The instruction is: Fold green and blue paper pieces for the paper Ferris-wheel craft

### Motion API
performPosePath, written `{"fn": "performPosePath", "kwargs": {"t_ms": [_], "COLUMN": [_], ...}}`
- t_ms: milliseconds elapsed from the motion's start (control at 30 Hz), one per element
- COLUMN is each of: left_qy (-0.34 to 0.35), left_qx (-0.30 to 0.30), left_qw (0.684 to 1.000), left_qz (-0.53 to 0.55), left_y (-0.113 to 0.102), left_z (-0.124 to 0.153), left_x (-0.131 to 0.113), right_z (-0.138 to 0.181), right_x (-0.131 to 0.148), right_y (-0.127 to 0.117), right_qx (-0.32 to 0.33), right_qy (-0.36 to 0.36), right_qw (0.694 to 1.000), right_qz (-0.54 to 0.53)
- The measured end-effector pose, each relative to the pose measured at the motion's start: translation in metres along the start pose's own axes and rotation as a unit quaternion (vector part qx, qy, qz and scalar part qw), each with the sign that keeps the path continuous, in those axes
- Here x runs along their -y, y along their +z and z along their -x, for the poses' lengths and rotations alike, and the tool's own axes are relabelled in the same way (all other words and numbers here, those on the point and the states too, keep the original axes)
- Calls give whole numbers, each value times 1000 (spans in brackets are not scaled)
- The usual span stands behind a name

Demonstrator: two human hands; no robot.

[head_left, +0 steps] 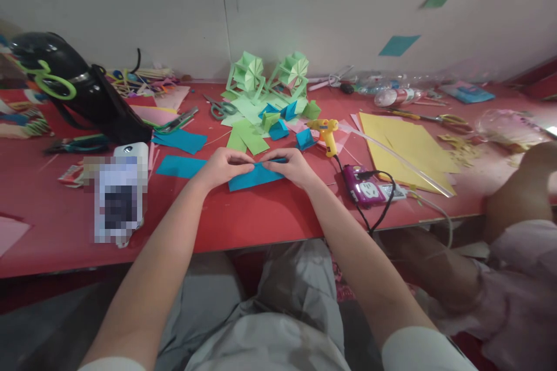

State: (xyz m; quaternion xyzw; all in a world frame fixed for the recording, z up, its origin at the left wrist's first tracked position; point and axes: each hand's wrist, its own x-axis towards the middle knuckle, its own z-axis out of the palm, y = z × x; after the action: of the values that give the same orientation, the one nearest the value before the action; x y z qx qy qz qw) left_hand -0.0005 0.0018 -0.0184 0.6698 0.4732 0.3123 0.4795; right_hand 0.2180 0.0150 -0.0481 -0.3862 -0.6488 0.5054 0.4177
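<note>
My left hand [224, 165] and my right hand [290, 165] both pinch a folded blue paper [253, 177] that lies on the red table [261, 217]. The fingers of each hand are curled and pressed on the paper's upper edge. Just beyond the hands lie light green sheets [247, 136] and small folded blue pieces [278, 129]. Two green paper models [270, 75] stand at the back by the wall.
A yellow glue gun [326, 133] and a purple power strip [363, 188] lie right of my hands. Yellow sheets [404, 148], scissors [220, 107], flat blue sheets [180, 153], a black helmet [56, 69] and a white device [119, 194] also crowd the table. Another person's arm [522, 191] rests at the right.
</note>
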Motion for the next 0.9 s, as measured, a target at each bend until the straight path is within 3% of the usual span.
{"fn": "performPosePath", "kwargs": {"t_ms": [167, 400, 767, 900], "left_qy": [-1, 8, -61, -53], "left_qx": [20, 12, 47, 42], "left_qw": [1000, 1000, 997, 998], "left_qz": [-9, -9, 30, 18], "left_y": [3, 2, 3, 4], "left_z": [0, 0, -1, -1], "left_x": [1, 0, -2, 0], "right_z": [0, 0, 0, 0], "right_x": [3, 4, 7, 6], "right_y": [1, 3, 5, 4], "right_qx": [42, 23, 48, 58], "right_qy": [2, -33, -43, -47], "right_qw": [999, 999, 998, 997], "right_qz": [-4, 8, 21, 22]}}
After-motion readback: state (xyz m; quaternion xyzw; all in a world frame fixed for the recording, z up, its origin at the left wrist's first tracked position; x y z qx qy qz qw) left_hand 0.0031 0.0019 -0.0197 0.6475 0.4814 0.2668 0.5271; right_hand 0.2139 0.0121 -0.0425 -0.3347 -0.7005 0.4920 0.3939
